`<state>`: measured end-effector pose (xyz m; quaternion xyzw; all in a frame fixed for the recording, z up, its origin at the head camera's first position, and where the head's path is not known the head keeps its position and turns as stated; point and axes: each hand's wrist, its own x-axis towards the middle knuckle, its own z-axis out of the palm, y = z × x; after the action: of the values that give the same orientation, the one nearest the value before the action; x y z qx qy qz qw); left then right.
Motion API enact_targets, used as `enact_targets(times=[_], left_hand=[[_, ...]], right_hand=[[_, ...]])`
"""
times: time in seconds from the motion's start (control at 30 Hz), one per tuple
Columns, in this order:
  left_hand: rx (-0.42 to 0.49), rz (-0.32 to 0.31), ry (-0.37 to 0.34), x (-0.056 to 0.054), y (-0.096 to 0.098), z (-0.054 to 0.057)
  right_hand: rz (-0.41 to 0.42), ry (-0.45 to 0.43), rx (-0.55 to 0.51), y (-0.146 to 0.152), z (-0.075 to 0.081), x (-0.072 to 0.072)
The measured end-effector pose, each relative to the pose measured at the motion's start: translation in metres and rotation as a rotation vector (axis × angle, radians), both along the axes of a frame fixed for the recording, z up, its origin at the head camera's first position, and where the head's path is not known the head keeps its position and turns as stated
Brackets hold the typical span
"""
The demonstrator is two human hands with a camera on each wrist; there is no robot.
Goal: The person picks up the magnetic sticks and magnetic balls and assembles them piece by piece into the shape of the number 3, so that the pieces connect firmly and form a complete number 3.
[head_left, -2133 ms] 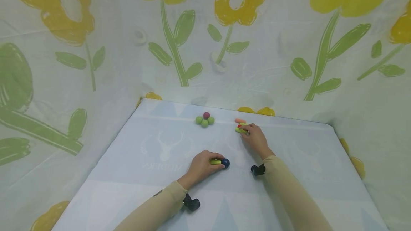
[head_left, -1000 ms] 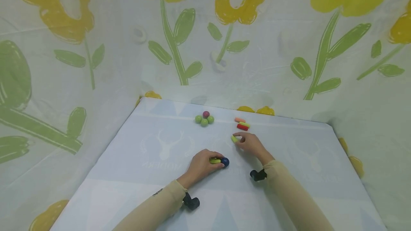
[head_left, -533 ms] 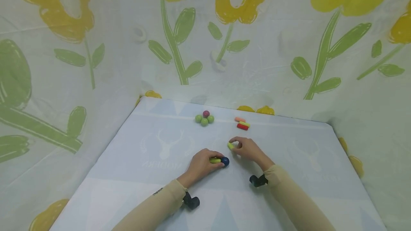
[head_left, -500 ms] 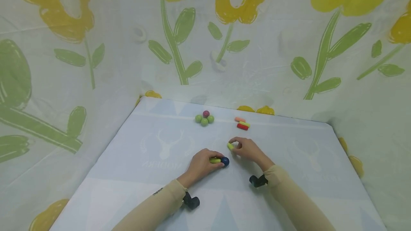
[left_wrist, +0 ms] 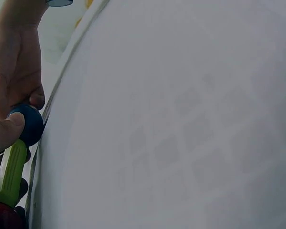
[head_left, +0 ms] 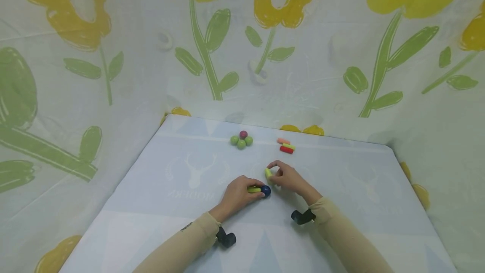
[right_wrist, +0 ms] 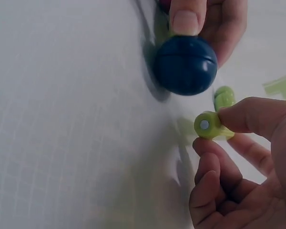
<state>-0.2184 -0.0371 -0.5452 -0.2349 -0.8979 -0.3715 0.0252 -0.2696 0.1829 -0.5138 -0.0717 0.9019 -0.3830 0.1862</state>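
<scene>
Gripping a lime rod (left_wrist: pixel 12 174) with a blue ball (head_left: pixel 265 191) at one end and a dark red ball (left_wrist: pixel 5 217) at the other, the left hand (head_left: pixel 238 191) is at the middle of the desk (head_left: pixel 132 197). The right hand (head_left: pixel 289 179) pinches a yellow-green stick (head_left: pixel 268 174) near the blue ball but apart from it; the stick's end shows a silver dot (right_wrist: pixel 204 125). Farther back, three green balls (head_left: pixel 241 144) cluster with a pink ball (head_left: pixel 243 134), and right of them an orange stick (head_left: pixel 283 141), a yellow stick (head_left: pixel 289 147) and a red stick (head_left: pixel 286 150) lie close together.
</scene>
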Motion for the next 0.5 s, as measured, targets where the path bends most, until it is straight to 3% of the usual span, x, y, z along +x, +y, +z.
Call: enact_targets(times=[0.5], left_hand=[[-0.019,0.017,-0.004,0.002,0.0,0.001]], right_hand=[[-0.056,-0.085,-0.055,-0.013,-0.002,0.008]])
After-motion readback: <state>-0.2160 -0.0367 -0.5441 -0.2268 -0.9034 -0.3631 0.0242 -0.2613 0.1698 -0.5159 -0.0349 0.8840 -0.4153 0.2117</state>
